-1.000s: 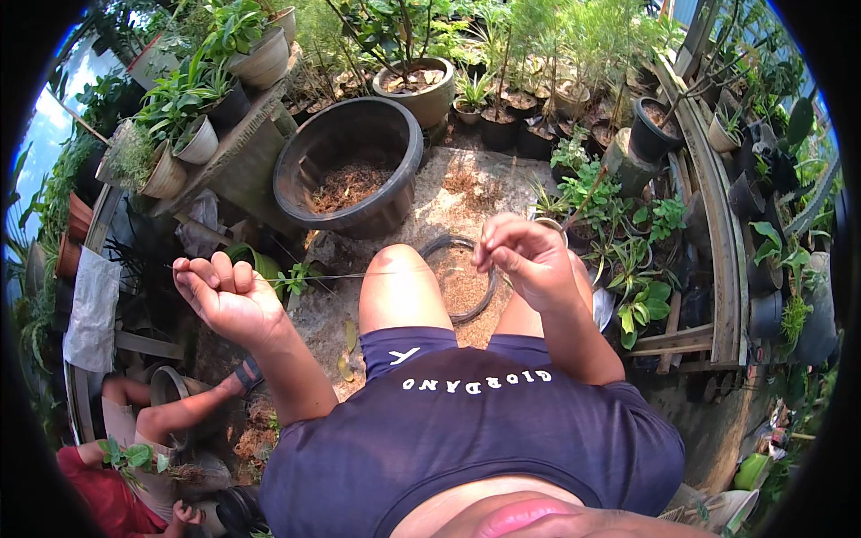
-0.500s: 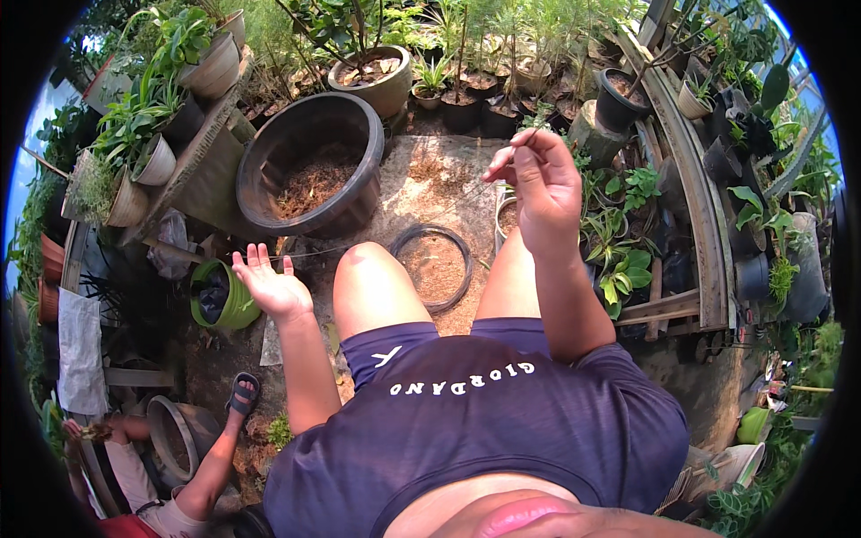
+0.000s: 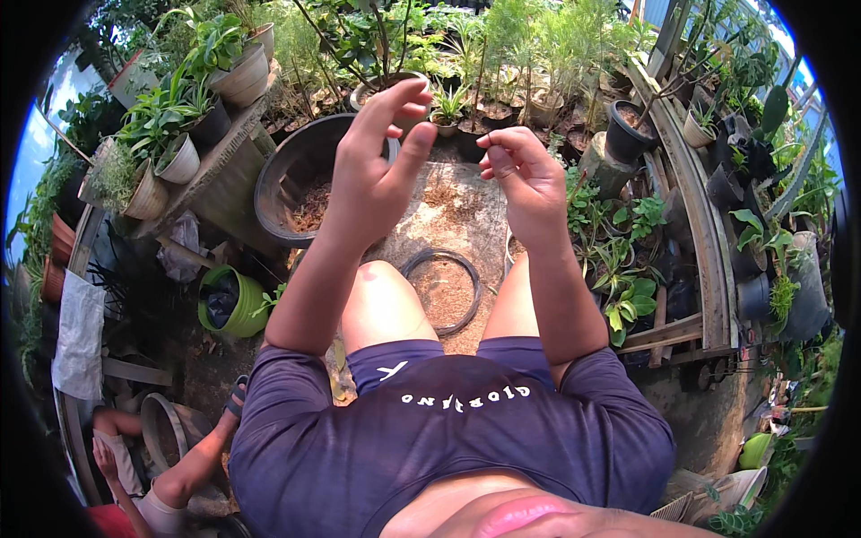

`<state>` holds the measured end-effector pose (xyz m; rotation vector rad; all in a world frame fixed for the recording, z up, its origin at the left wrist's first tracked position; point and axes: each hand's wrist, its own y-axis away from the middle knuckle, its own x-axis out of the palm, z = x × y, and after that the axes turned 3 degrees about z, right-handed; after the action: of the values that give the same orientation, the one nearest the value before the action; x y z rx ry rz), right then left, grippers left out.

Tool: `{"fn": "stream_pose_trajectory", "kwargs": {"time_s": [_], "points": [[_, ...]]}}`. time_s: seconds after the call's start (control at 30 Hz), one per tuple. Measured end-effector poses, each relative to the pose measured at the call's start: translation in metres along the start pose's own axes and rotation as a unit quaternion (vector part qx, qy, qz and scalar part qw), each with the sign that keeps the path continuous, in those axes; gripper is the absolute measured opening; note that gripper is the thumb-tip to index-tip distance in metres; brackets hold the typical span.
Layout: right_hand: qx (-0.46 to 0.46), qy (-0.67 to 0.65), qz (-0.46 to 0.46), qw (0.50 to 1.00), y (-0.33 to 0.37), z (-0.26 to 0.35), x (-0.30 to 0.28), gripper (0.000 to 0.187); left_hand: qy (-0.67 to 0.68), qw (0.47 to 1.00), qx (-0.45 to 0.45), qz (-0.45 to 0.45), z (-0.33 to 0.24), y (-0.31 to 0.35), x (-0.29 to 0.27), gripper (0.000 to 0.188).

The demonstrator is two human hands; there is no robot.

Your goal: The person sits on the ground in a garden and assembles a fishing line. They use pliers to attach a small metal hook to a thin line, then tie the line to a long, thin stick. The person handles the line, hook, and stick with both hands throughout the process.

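1. Now both hands are up high in front of the person, over the big black tub (image 3: 296, 193) and the bare ground. Half a second ago the left hand was low, down by the left knee, and only the right hand was up.
2. The left hand (image 3: 377, 166) is partly open. Its fingers stick up and bend a little, and its thumb points to the right. I see nothing in it.
3. The right hand (image 3: 525, 179) is curled, with the thumb and first fingertips pinched close. It may hold something tiny, but I cannot tell.
4. The two hands are near each other but do not touch.
5. The round black ring (image 3: 441, 291) lies flat on the ground between the knees, same as before, with brown dirt inside it.
6. The big black tub sits to the left of the ring, with brown bits in its bottom.
7. A green pot (image 3: 229, 305) lies tipped on its side further left.
8. Another person's arm (image 3: 193, 466) shows at the lower left edge.
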<state>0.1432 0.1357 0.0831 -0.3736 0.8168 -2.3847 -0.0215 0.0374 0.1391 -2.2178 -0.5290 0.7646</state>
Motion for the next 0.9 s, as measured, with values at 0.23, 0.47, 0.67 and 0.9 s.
{"fn": "stream_pose_trajectory", "kwargs": {"time_s": [0.23, 0.47, 0.67, 0.9], "points": [[0.01, -0.097, 0.002, 0.995, -0.004, 0.001, -0.001, 0.017, -0.037, 0.985, 0.068, 0.152, -0.03, -0.063, 0.009, 0.023], [0.042, -0.166, 0.052, 0.984, -0.022, 0.02, -0.02, 0.016, 0.19, 0.947, 0.025, 0.259, -0.007, -0.081, 0.008, 0.027], [-0.012, -0.083, 0.018, 0.996, -0.031, 0.023, -0.021, 0.016, 0.18, 0.969, 0.036, 0.166, -0.007, -0.083, 0.016, 0.021], [-0.035, -0.1, 0.041, 0.994, -0.031, 0.005, -0.012, 0.025, 0.026, 0.99, 0.0, 0.137, -0.039, -0.089, 0.019, 0.035]]}}
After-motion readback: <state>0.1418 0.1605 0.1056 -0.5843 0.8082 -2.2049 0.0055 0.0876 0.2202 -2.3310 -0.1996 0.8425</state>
